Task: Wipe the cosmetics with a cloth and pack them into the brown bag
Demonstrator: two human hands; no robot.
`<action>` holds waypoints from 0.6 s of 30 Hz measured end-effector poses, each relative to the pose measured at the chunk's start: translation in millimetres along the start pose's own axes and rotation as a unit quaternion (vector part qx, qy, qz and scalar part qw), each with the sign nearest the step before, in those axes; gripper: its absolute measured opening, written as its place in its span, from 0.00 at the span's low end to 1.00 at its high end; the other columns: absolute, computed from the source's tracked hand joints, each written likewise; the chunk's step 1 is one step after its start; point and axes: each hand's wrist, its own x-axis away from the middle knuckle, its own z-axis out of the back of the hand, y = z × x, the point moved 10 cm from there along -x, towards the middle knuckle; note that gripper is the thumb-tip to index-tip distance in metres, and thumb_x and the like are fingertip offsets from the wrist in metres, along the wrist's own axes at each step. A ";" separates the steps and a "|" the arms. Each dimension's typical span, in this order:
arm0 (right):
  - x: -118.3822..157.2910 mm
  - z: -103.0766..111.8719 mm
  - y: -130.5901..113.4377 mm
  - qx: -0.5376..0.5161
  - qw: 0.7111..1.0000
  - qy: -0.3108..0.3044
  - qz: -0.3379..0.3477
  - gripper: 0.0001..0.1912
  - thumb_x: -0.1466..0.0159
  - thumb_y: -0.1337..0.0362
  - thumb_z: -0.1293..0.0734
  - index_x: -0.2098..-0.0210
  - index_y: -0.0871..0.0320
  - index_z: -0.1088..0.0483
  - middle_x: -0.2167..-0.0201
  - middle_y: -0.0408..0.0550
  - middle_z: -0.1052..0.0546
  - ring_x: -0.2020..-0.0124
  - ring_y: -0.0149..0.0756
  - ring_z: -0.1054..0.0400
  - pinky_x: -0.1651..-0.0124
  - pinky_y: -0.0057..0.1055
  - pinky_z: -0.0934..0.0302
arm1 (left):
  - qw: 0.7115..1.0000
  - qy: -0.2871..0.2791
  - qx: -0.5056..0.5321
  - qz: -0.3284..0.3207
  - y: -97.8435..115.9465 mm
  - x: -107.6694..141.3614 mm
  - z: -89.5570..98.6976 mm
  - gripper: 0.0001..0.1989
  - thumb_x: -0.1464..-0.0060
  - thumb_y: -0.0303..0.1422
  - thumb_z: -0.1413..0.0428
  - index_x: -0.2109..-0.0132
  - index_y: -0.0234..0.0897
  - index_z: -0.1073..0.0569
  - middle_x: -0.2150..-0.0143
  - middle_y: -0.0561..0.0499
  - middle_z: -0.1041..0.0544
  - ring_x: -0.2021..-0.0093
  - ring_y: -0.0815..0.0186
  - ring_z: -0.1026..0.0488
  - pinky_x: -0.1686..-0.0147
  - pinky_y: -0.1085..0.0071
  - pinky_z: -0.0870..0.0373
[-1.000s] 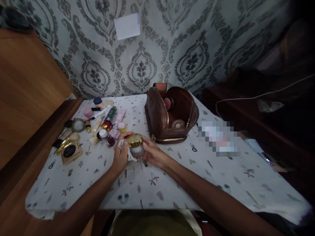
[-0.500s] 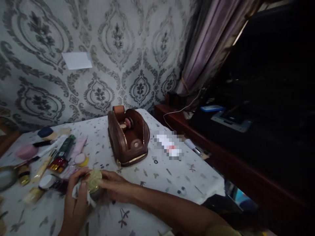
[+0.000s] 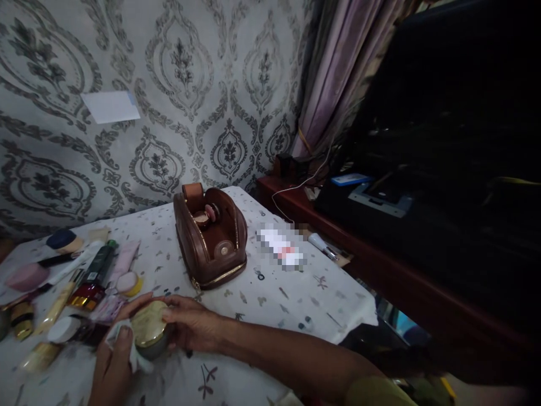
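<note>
In the head view, low and left of centre, a round cosmetic jar [image 3: 149, 326] with a shiny gold lid is held tilted just above the table. My right hand [image 3: 192, 326] grips it from the right, thumb at the lid's edge. Pinched in my left hand [image 3: 110, 361] is a white wipe [image 3: 138, 361], which lies against the jar's left side; some left fingers reach behind the jar. Beyond my hands stands an unzipped brown cosmetic bag [image 3: 211, 248], with a pink round item [image 3: 210, 212] and a compact inside.
Several cosmetics lie at the left: a green bottle [image 3: 98, 264], a pink tube [image 3: 125, 258], a white-lidded jar [image 3: 64, 329] and a yellow-rimmed jar [image 3: 128, 283]. Right of the bag are a blurred-out white item [image 3: 281, 248] and a white brush [image 3: 322, 246] near the table's edge.
My left thumb has moved off the gold lid to its left side, with the wipe, so more of the lid shows. The camera view has shifted slightly right.
</note>
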 end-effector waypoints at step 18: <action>3.6 -11.2 6.6 0.028 0.999 -0.033 -0.020 0.37 0.66 0.54 0.17 0.58 0.58 0.26 0.65 0.43 0.24 0.68 0.31 0.32 0.67 0.27 0.37 | 0.988 0.109 -0.084 -0.077 40.3 9.3 5.3 0.23 0.48 0.56 0.49 0.66 0.41 0.25 0.66 0.51 0.21 0.63 0.57 0.26 0.64 0.64 0.29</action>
